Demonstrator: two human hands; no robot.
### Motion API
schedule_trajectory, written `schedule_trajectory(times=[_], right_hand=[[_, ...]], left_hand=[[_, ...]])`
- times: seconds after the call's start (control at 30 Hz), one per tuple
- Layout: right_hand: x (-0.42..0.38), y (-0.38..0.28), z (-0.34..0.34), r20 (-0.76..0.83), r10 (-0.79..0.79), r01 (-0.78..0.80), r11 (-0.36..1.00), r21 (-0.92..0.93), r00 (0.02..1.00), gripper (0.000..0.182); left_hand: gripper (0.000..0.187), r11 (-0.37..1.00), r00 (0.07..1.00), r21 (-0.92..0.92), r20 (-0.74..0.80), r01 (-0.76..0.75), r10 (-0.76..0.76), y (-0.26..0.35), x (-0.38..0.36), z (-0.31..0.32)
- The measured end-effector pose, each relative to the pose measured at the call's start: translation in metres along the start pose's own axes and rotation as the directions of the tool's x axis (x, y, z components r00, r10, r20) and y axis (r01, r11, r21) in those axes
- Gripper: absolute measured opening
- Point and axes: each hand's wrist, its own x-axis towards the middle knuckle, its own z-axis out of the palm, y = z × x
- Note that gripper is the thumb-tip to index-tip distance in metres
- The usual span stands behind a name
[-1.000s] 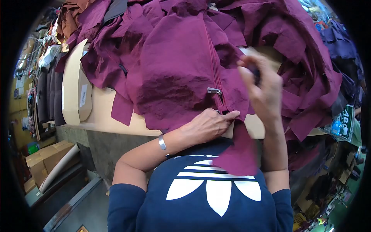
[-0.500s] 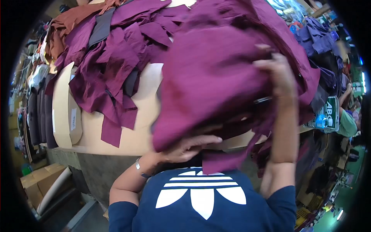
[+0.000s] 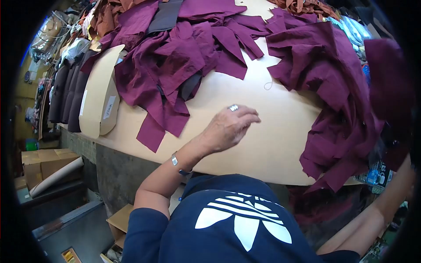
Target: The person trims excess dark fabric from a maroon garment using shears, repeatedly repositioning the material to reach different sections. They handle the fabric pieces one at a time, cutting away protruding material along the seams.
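My left hand (image 3: 230, 127) hovers over the pale tabletop (image 3: 272, 153), its fingers loosely bent and apart, with nothing in it. A ring and a metal bracelet show on that arm. At the far right my right forearm (image 3: 388, 197) reaches out to the dark picture edge, where the fingers are mostly lost in shadow. A burgundy fabric piece (image 3: 388, 79) hangs raised at that hand. Close to it lies a heap of burgundy cut fabric (image 3: 329, 83), draping over the table's front edge. More burgundy fabric pieces (image 3: 188, 57) lie spread to the left of centre.
An upright tan card piece (image 3: 98, 96) with a label stands at the left, beside dark fabric rolls (image 3: 66, 94). Rust-coloured fabric (image 3: 112, 19) lies at the back left. A cardboard box (image 3: 48, 164) sits low at left. A plastic bottle (image 3: 372, 175) is at right.
The large burgundy bundle that both hands held in front of me has moved off to the far right with my right hand. My left hand has come off it, and the tabletop beneath now shows.
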Motion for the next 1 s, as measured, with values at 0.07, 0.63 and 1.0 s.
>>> schedule_trajectory(times=[0.07,0.63,1.0], right_hand=[[-0.028,-0.024,0.063,0.128,-0.096,0.078,0.987,0.142,0.987,0.033],[-0.107,-0.351,-0.027,0.526,0.081,-0.484,0.529,0.697,0.847,0.032],[-0.153,-0.457,-0.035,0.587,0.241,-0.633,0.365,0.683,0.773,0.037]], left_hand=[[0.024,0.996,0.998,0.078,-0.047,0.042,-0.039,-0.010,0.005,-0.010],[0.029,0.850,0.968,0.474,-0.198,0.231,-0.153,-0.170,0.086,-0.102],[0.035,0.432,0.857,0.818,-0.136,0.381,-0.498,-0.246,0.141,-0.116]])
